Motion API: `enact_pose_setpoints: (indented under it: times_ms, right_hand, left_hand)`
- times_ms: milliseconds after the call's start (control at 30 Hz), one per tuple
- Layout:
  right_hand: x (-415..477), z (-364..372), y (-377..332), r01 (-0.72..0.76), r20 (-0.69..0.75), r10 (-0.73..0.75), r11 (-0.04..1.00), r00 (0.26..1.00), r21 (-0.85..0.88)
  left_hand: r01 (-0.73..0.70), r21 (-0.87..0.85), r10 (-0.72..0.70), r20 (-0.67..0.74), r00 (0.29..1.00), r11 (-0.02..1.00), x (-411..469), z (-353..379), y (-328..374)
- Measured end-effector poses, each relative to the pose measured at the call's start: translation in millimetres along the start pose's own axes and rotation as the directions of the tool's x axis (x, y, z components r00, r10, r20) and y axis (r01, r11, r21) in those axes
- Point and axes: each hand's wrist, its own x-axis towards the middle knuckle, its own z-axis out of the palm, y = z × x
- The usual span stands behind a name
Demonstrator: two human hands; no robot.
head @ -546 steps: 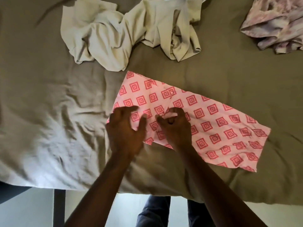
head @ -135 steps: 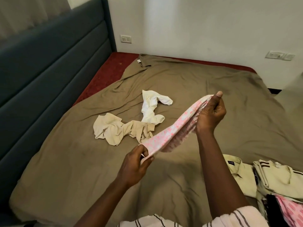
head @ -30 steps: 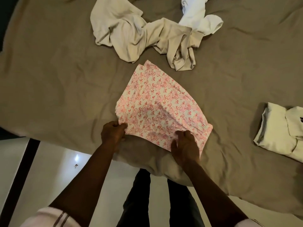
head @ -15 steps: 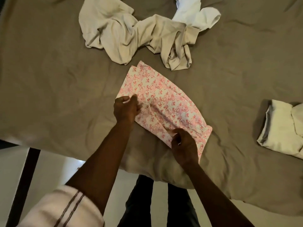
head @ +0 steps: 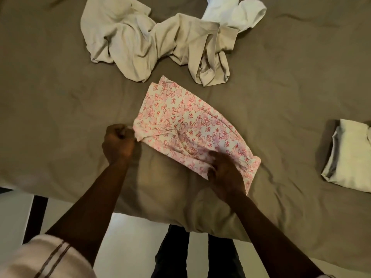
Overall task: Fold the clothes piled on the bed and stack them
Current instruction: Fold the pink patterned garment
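One folded cream shirt (head: 349,155) sits at the bed's (head: 50,117) right edge. Pink floral garment (head: 188,125) by the near edge, half folded: my left hand (head: 119,142) pinches its corner, my right hand (head: 224,171) presses it flat. Crumpled beige garment (head: 144,41) and white garment (head: 236,15) are unfolded.

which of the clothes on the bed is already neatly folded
The cream garment at the far right: a flat, squared bundle lying apart. The beige garment and white garment up top are crumpled, and the pink floral cloth is rumpled, mid-fold.
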Motion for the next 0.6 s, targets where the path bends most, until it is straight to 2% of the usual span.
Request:
enact_pose_setpoints:
  times_ms: [67, 100, 133, 200, 267, 333, 367, 433, 500, 600]
  right_hand:
    - [8, -4, -10, -0.092, -0.118, 0.108, 0.987, 0.987, 0.134]
    - [13, -6, -15, -0.081, -0.185, 0.107, 0.987, 0.977, 0.142]
    - [17, -9, -21, -0.061, -0.258, 0.097, 0.988, 0.961, 0.143]
    - [32, -12, -25, -0.058, -0.418, 0.103, 0.991, 0.903, 0.118]
    - [50, -16, -22, -0.168, -0.545, 0.191, 0.981, 0.816, 0.093]
    - [64, -19, -13, -0.270, -0.625, 0.267, 0.958, 0.733, 0.092]
    - [68, -21, -7, -0.305, -0.647, 0.290, 0.948, 0.705, 0.091]
    - [71, -25, 2, -0.365, -0.636, 0.336, 0.926, 0.694, 0.091]
    - [67, -29, 7, -0.393, -0.614, 0.342, 0.918, 0.712, 0.055]
    - [54, -34, 8, -0.393, -0.602, 0.311, 0.920, 0.735, -0.004]
  left_hand:
    - [0.141, -0.107, -0.143, -0.013, 0.990, 0.984, 18, -3, 1]
    - [0.126, -0.112, -0.126, 0.013, 0.992, 0.986, 23, -3, 2]
    - [0.056, -0.085, -0.054, 0.031, 0.998, 0.995, 23, -1, 4]
    - [-0.188, 0.002, 0.188, 0.025, 0.982, 0.982, 18, 8, 11]
    - [-0.433, 0.051, 0.432, 0.030, 0.901, 0.900, 16, 19, 26]
    - [-0.575, 0.081, 0.573, 0.048, 0.818, 0.814, 28, 35, 46]
    - [-0.593, 0.113, 0.590, 0.066, 0.805, 0.797, 37, 42, 58]
    - [-0.533, 0.164, 0.522, 0.110, 0.846, 0.830, 54, 54, 79]
    - [-0.481, 0.178, 0.465, 0.127, 0.876, 0.859, 67, 59, 96]
    - [-0.486, 0.168, 0.477, 0.090, 0.874, 0.858, 67, 58, 106]
